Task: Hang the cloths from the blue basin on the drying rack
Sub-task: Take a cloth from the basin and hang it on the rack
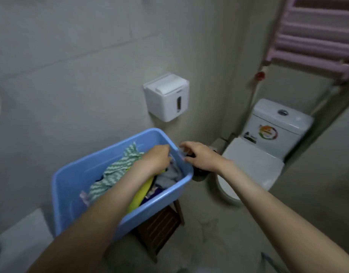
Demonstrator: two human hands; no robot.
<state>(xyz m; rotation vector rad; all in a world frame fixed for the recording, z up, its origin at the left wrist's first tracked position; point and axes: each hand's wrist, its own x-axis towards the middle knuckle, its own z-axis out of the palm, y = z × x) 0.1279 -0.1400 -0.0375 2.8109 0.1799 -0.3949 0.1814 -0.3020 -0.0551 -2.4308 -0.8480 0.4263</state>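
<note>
The blue basin (75, 184) stands on a wooden stool and holds several cloths: a green-and-white zigzag cloth (114, 170), a yellow cloth (142, 192) and a grey cloth (167, 174). My left hand (156, 158) reaches into the basin with its fingers curled down into the grey cloth at the far right corner. My right hand (199, 154) is at the basin's right rim, thumb and fingers curved round a bit of grey cloth at the edge. The pink drying rack (315, 36) hangs on the wall at the upper right.
A white tissue dispenser (166, 97) is fixed to the wall above the basin. A white toilet (264, 146) with its lid down stands to the right. The brown wooden stool (160, 227) shows under the basin. A dark object lies on the floor behind my right hand.
</note>
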